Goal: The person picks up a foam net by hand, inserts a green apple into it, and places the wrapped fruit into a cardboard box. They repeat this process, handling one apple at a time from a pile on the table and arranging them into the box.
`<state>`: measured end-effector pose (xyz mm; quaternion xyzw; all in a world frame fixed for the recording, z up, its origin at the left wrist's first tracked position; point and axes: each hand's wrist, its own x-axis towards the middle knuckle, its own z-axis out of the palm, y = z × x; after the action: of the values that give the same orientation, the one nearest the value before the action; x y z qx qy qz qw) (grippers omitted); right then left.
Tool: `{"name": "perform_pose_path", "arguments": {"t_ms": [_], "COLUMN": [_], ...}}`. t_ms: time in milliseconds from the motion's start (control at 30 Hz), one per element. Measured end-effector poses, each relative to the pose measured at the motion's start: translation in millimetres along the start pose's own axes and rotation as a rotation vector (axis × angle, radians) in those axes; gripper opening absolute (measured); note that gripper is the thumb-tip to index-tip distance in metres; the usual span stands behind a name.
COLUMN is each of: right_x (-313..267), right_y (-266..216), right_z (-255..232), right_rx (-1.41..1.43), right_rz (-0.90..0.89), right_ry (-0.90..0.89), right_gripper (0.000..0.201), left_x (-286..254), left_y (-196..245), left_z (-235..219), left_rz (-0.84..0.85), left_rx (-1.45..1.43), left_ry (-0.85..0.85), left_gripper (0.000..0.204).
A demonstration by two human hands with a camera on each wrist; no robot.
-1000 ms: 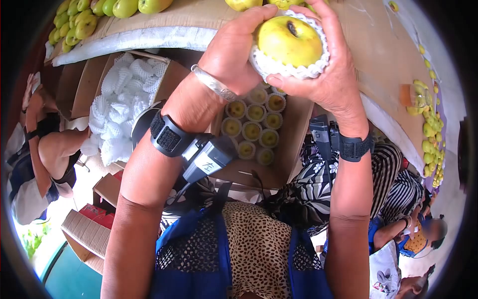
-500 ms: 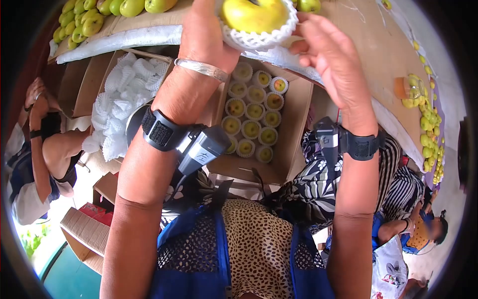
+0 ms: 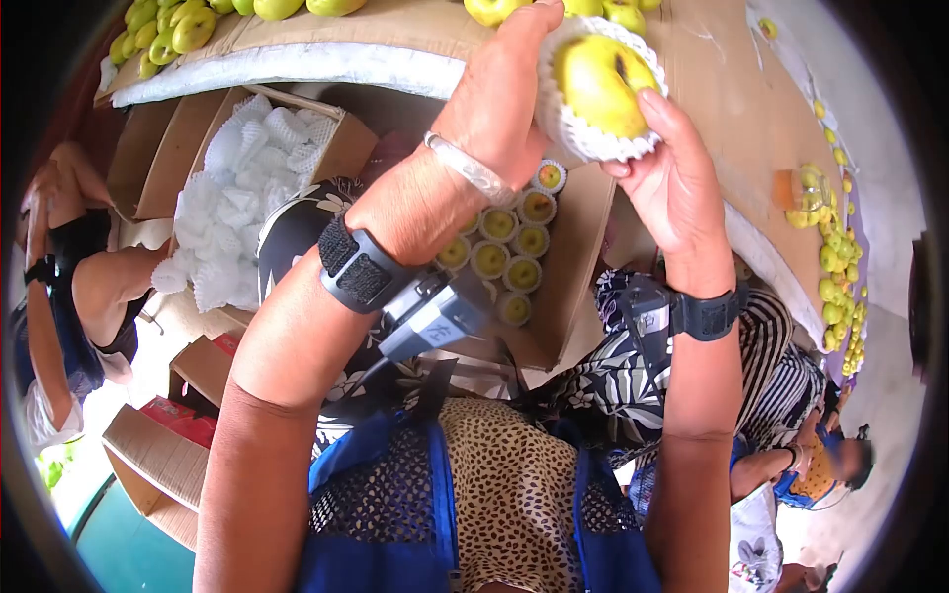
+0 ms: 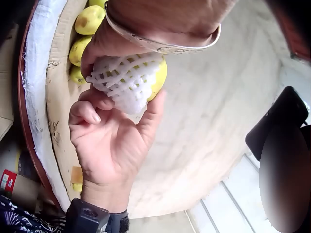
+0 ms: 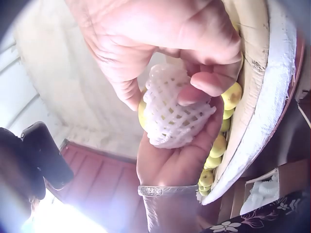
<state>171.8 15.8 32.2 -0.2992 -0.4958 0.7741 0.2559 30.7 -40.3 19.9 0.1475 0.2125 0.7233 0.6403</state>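
A yellow-green apple [image 3: 605, 87] sits in a white foam net [image 3: 565, 127] above the near edge of the cardboard-topped table, its dark hollow tilted to the right. My left hand [image 3: 494, 114], with a silver bangle at the wrist, holds it from the left. In the right wrist view the net [image 5: 170, 111] lies against the left palm. My right hand [image 3: 682, 193] grips the apple from the right, thumb on the bare fruit by the net's frilled rim. In the left wrist view the right hand's thumb [image 4: 154, 109] reaches the fruit beside the net.
Below the table, a carton [image 3: 583, 247] holds several netted apples, partly behind my left forearm. Left of it stands a carton [image 3: 348, 148] heaped with foam nets [image 3: 232, 193]. Loose apples [image 3: 188, 32] line the table [image 3: 707, 109]. Other people sit left [image 3: 104, 257] and right [image 3: 781, 465].
Half a second ago my right hand was off the apple, fingers apart; now it grips the fruit again. The apple has moved right and tilted over. My left hand has moved right with it.
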Motion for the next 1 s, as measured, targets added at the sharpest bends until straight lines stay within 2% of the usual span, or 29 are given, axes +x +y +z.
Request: {"name": "perform_pose_path", "arguments": {"t_ms": [33,67,167,200,233,300,367,467,567,667,767,867,1000], "right_x": [-1,-1,-17,-19,-22,-34,-41,-37,-21,-7,11,19,32], "right_y": [0,3,5,14,27,51,88,149,192,207,254,289,312], "right_z": [0,-9,-2,-19,-36,-33,-31,-43,-55,-52,-73,-91,-109], "right_rx": [0.051,0.178,0.320,0.429,0.502,0.566,0.475,0.581,0.514,0.549,0.664,0.608,0.495], "right_rz": [0.009,0.049,0.075,0.133,0.221,0.313,0.385,0.436,0.532,0.507,0.382,0.372,0.291], "right_ry": [0.001,-0.016,0.086,-0.013,-0.060,0.079,0.233,0.283,0.371,0.447,0.343,0.390,0.494], "right_gripper": [0.036,0.039,0.045,0.048,0.047,0.045,0.043,0.042,0.044,0.044,0.043,0.038,0.035], "left_x": [-2,-5,-2,-5,-5,-2,-2,-4,-7,-8,-10,-20,-18], "left_y": [4,14,38,45,51,58,59,60,59,65,66,68,66], "left_z": [3,4,-11,-10,-13,-18,-16,-19,-20,-15,-14,-19,-15], "left_rz": [-0.018,-0.113,0.129,0.213,0.212,0.204,0.143,0.109,0.139,0.122,0.134,0.140,0.109], "left_rx": [-0.055,-0.005,0.342,0.243,0.203,0.119,0.057,0.038,0.061,0.069,0.100,0.084,0.075], "left_ry": [-0.070,0.052,0.325,0.269,0.264,0.254,0.270,0.249,0.216,0.252,0.265,0.073,0.271], "left_gripper": [0.045,0.050,0.051,0.046,0.045,0.042,0.038,0.036,0.034,0.030,0.028,0.028,0.029]}}
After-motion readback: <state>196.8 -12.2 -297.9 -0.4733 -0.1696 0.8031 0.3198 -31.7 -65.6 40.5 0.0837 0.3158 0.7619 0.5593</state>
